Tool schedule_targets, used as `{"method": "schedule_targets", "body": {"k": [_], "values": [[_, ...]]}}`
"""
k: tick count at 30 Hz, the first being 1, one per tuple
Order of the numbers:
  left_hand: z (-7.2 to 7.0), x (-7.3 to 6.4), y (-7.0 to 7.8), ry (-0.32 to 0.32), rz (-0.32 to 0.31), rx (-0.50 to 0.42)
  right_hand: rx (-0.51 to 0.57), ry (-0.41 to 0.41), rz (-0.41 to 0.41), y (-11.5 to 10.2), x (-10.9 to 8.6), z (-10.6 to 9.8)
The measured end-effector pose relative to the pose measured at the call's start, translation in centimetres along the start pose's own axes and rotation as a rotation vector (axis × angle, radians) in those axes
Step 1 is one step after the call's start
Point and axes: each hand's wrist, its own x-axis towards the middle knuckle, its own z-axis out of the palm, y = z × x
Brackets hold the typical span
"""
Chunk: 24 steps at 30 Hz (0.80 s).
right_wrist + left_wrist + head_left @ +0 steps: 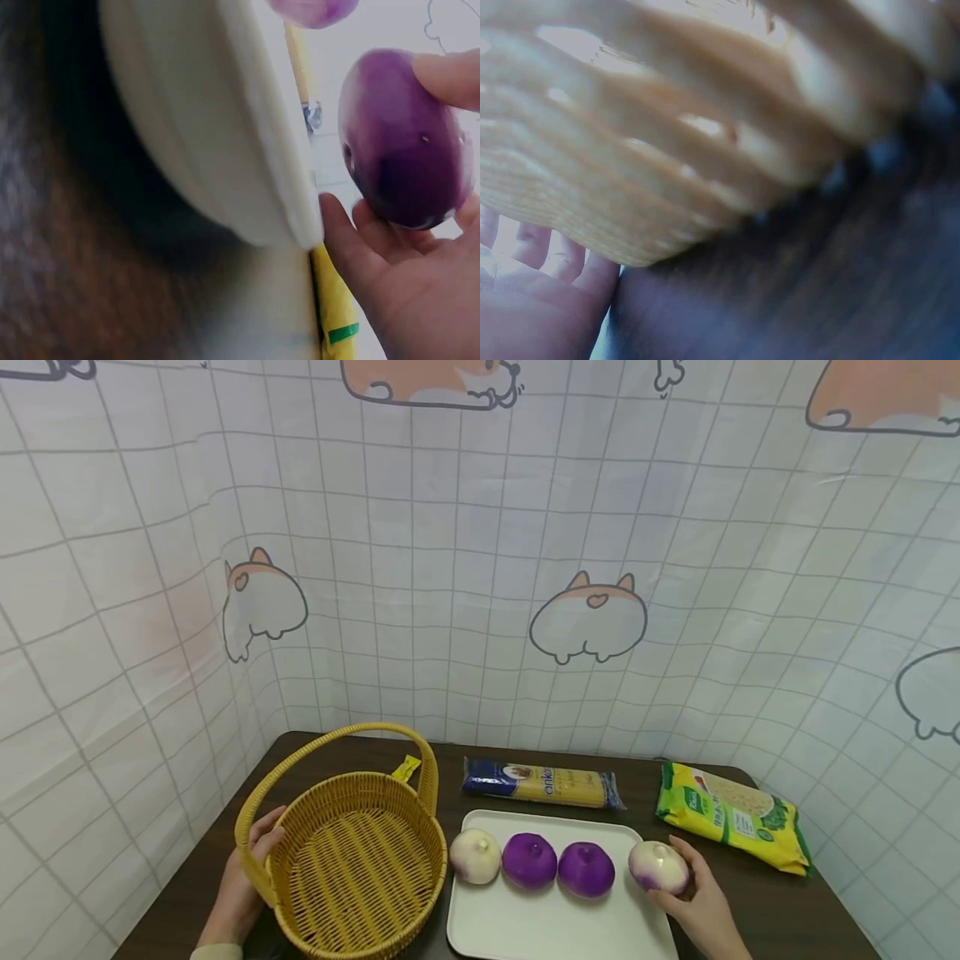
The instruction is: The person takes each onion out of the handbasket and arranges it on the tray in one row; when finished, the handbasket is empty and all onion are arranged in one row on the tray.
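Observation:
A yellow wicker basket (pixel 360 868) with a tall arched handle stands at the left, nothing inside it. My left hand (pixel 251 864) rests against its outer left side near the handle's foot; in the left wrist view the fingers (pixel 566 259) lie along the woven wall. My right hand (pixel 697 893) holds a white-and-purple onion (pixel 658 867) between thumb and fingers at the tray's right edge. From the right wrist view, this onion's purple underside (pixel 405 142) shows above the tray rim. On the white tray (pixel 555 927) sit a whitish onion (pixel 475 857) and two purple onions (pixel 529 862).
Behind the tray lies a pasta packet (pixel 540 782). A yellow-green bag (pixel 731 818) is at the back right. A small yellow packet (pixel 407 768) lies behind the basket. A patterned white curtain (pixel 450 568) surrounds the dark table (pixel 795 910).

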Motion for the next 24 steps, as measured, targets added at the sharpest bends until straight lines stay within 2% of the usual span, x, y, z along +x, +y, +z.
{"method": "schedule_targets", "body": {"k": [4,10,19,24], "values": [[0.10,-0.13,0.11,0.008,-0.005,0.012,-0.022,-0.048,-0.005,0.18,0.05,0.01],[0.06,-0.09,0.03,0.008,0.002,0.009,-0.089,-0.051,-0.056,0.74,0.20,0.41],[0.10,-0.13,0.06,0.007,0.007,0.012,-0.098,-0.109,0.014,0.78,0.38,0.78],[0.06,-0.06,-0.08,0.009,0.025,0.002,-0.131,-0.118,-0.001,0.77,0.35,0.85]]}}
